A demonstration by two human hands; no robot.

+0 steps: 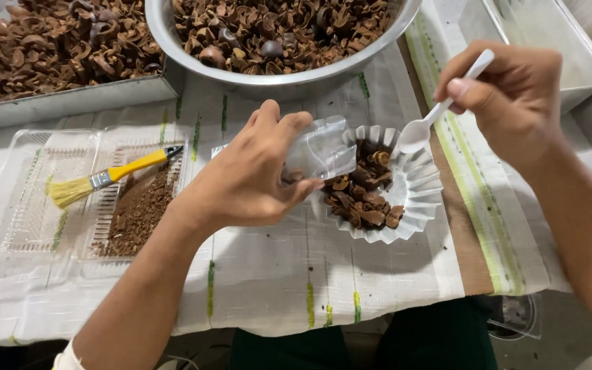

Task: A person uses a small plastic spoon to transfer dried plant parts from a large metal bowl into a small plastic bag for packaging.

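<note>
While the left hand [248,175] pinches a clear plastic bag [320,149] tilted over the paper filter [416,185] of brown shells [361,192], the right hand [512,96] holds a white spoon [433,120] just beside, bowl pointing down-left toward them.

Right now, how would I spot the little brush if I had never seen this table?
Start at the big round metal bowl of brown shells at the top, then look down and left to the clear plastic tray on the white cloth. The brush lies across it, the only thing there with a yellow handle and pale bristles.
</note>
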